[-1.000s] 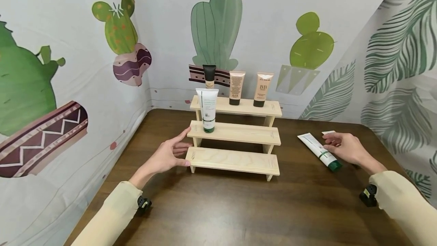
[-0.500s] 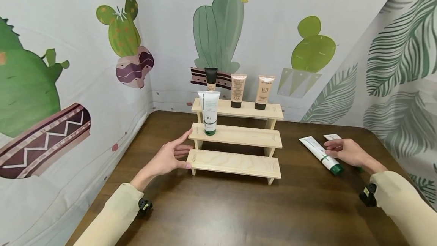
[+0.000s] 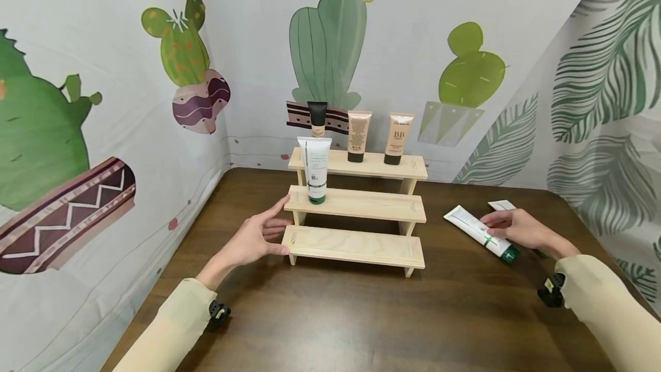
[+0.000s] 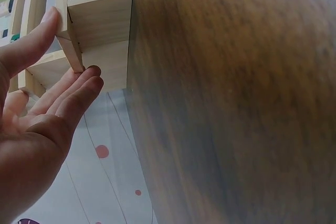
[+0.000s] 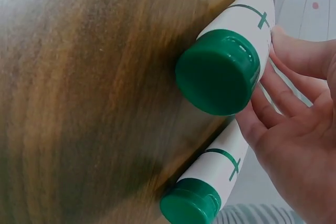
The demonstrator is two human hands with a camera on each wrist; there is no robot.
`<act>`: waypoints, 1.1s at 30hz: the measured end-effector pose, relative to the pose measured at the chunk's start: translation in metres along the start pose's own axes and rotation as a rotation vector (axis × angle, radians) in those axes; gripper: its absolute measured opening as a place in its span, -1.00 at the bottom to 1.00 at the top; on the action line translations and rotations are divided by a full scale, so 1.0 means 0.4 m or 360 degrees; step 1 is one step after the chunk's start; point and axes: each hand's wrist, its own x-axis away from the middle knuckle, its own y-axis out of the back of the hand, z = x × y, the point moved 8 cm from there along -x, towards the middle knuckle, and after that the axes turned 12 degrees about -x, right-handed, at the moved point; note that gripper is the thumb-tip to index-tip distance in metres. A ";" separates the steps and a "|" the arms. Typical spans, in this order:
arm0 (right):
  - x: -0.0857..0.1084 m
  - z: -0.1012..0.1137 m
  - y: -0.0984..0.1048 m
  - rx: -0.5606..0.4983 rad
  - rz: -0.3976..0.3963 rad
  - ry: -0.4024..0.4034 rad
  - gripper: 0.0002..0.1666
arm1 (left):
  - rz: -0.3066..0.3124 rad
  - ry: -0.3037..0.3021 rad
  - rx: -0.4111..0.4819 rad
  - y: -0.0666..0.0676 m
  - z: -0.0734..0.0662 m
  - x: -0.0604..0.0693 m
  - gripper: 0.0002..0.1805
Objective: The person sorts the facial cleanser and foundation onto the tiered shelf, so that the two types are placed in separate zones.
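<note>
Nearer lying tube (image 3: 473, 226) has swung slightly left, right hand (image 3: 525, 229) clamped on it; left hand (image 3: 252, 239), thumb and fingers apart, touches rack (image 3: 356, 245) holding 4 tubes (image 3: 315, 170).

Counter (image 3: 330, 314), one: we record dark brown wood grain, glossy toward the front. Backdrop (image 3: 403, 33), one: white, printed. On it we count a large green cactus (image 3: 41, 131) at far left, above a zigzag-banded pot (image 3: 67, 217); an orange-spotted cactus (image 3: 182, 53) over a purple-waved pot (image 3: 201, 105); a tall grey-green cactus (image 3: 333, 45); a lime-green cactus (image 3: 472, 76) above a triangle-patterned pot (image 3: 449, 124); striped leaves (image 3: 601, 79) at right.
</note>
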 end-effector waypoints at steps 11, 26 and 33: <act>0.004 0.009 -0.019 -0.0092 0.0118 -0.0037 -0.58 | -0.0003 -0.0007 0.0011 0.001 -0.003 0.002 0.29; 0.005 -0.007 -0.024 -0.0198 0.0206 -0.0036 -0.50 | 0.0001 -0.0016 0.0007 0.003 -0.013 -0.006 0.29; -0.004 0.000 -0.032 -0.0220 0.0281 0.0042 -0.50 | 0.0003 -0.0007 0.0005 0.001 -0.002 -0.002 0.29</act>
